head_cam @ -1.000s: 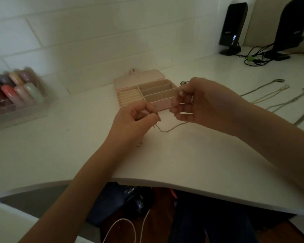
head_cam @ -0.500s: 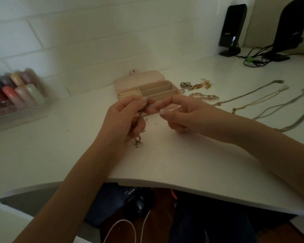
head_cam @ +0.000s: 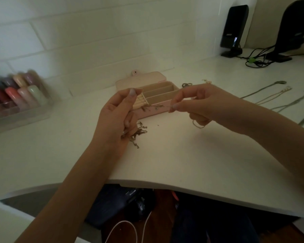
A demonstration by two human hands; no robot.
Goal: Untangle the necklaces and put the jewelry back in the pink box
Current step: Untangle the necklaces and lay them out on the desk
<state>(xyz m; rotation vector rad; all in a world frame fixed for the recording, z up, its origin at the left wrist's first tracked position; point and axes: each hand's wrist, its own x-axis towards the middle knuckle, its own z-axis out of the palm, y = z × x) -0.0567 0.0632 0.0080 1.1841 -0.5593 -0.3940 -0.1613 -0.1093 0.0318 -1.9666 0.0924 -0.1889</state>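
**Tangled chain stretched between two hands in front of the open pink box**

Both hands are raised over the white desk (head_cam: 191, 155), just in front of the pink jewelry box (head_cam: 153, 95). The left hand (head_cam: 118, 116) is curled nearly closed, its thumb and fingers pinched on one end of a thin tangled chain (head_cam: 151, 107). The right hand (head_cam: 198, 102) pinches the other end between thumb and forefinger, its remaining fingers folded in. The short stretch of chain between them hangs across the box's front wall, hiding part of it. More knotted chain (head_cam: 138, 133) spills from under the left palm onto the desk, and a small loop (head_cam: 197, 125) dangles below the right hand.

The box sits open, its lid (head_cam: 140, 78) lying flat behind it, showing cream ring rolls on the left and long compartments on the right; the hands cover its front corners.

Behind the right hand a few small pieces of jewelry (head_cam: 187, 84) lie on the desk, mostly hidden. Farther right, well apart, several necklaces (head_cam: 277, 97) are laid out straight. At the left edge a clear tray of nail polish bottles (head_cam: 16, 93) appears blurred. Two black speakers (head_cam: 233, 28) with cables (head_cam: 256, 58) stand at the back right against the white brick wall (head_cam: 95, 35).
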